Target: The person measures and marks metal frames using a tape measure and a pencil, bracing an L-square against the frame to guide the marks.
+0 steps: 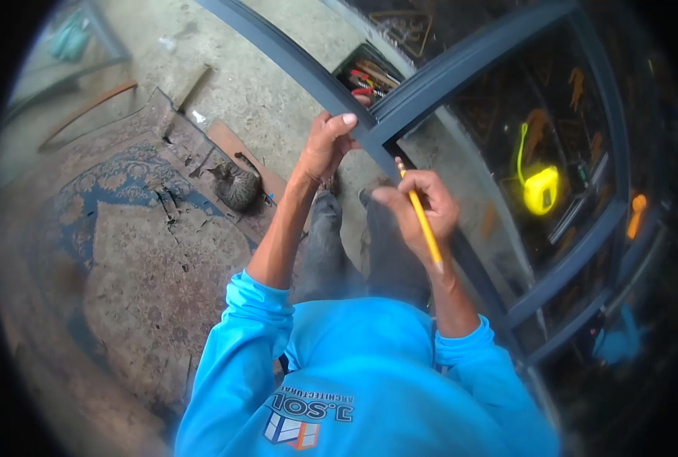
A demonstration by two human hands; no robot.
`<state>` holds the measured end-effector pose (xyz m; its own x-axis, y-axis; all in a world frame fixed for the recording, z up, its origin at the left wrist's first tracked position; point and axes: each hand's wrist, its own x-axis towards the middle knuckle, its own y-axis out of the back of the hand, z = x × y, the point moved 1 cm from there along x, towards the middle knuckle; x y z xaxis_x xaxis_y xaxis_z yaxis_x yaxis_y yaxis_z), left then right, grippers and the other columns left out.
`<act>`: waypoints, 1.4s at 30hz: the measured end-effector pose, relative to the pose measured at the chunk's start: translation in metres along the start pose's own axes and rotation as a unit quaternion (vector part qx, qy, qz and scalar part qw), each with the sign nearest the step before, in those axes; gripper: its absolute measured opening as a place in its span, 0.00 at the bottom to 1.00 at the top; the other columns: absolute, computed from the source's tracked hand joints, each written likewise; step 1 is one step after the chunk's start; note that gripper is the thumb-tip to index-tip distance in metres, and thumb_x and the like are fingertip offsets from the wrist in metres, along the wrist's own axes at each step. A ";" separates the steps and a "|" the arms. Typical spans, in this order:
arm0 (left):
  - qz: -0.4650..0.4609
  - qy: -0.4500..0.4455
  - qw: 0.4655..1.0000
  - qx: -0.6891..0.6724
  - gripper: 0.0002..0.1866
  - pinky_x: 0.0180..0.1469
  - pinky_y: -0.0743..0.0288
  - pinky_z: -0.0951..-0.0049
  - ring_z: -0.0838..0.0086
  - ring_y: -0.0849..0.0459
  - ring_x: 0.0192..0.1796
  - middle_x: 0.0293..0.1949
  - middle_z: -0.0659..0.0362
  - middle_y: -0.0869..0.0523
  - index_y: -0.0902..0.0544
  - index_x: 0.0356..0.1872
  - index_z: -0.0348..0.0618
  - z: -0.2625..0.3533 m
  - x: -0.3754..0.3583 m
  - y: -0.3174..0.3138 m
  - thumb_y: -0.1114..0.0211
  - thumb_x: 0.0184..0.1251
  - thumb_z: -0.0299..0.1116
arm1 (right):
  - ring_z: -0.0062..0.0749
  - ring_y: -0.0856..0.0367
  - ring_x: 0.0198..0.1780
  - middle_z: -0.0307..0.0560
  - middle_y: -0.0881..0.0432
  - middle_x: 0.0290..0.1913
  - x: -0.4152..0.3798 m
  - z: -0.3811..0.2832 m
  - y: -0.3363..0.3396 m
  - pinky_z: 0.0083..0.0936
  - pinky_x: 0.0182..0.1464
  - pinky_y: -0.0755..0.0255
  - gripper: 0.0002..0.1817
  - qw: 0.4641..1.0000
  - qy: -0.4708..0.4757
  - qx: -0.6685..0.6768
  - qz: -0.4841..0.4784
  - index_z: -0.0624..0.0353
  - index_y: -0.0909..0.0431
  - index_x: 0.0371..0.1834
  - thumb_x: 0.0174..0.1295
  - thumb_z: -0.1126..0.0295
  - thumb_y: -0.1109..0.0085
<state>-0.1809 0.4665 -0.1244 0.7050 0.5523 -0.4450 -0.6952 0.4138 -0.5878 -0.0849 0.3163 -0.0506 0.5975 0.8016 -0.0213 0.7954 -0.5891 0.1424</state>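
A dark grey metal frame point(415, 95) with crossing bars runs diagonally past me. My left hand point(330, 143) grips one of its bars beside a joint, the thumb on top and fingertips showing on the far side. Close to that joint, my right hand point(432, 207) holds a yellow pencil point(426, 231) between thumb and fingers. The pencil's eraser end points up toward the frame, and its other end points back toward my wrist.
A yellow tape measure point(540, 190) and an orange-handled tool point(637, 215) lie to the right. Beyond the frame stands a black bin point(346, 68) of hand tools. A tabby cat point(236, 187) is curled on the floor near a worn patterned rug point(163, 266).
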 end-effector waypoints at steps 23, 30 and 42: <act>-0.007 -0.016 0.997 0.077 0.33 0.44 0.18 0.69 0.70 0.17 0.43 0.43 0.51 0.18 0.27 0.56 0.30 0.007 0.000 0.001 0.35 0.55 0.46 | 0.18 0.21 0.27 0.44 0.20 0.26 0.028 -0.002 -0.044 0.18 0.28 0.25 0.07 0.986 0.056 -0.055 0.147 0.64 0.26 0.26 0.48 0.85 0.37; 0.006 -0.014 0.996 0.090 0.33 0.42 0.20 0.72 0.72 0.17 0.42 0.42 0.52 0.19 0.26 0.55 0.30 0.008 0.000 0.000 0.35 0.53 0.47 | 0.17 0.22 0.26 0.44 0.20 0.25 0.030 -0.003 -0.039 0.17 0.26 0.28 0.07 0.992 0.031 -0.029 0.118 0.63 0.26 0.25 0.49 0.84 0.37; 0.008 -0.020 0.995 0.094 0.33 0.40 0.20 0.72 0.71 0.17 0.41 0.42 0.52 0.18 0.26 0.55 0.30 0.004 0.000 0.001 0.35 0.54 0.45 | 0.18 0.20 0.27 0.46 0.19 0.27 0.024 -0.001 -0.030 0.15 0.28 0.26 0.07 0.996 0.050 -0.049 0.062 0.63 0.25 0.27 0.48 0.85 0.36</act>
<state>-0.1823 0.4700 -0.1220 0.6896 0.5864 -0.4249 -0.7234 0.5301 -0.4424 -0.0950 0.3532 -0.0543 0.6731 0.7326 0.1011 0.6996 -0.6751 0.2339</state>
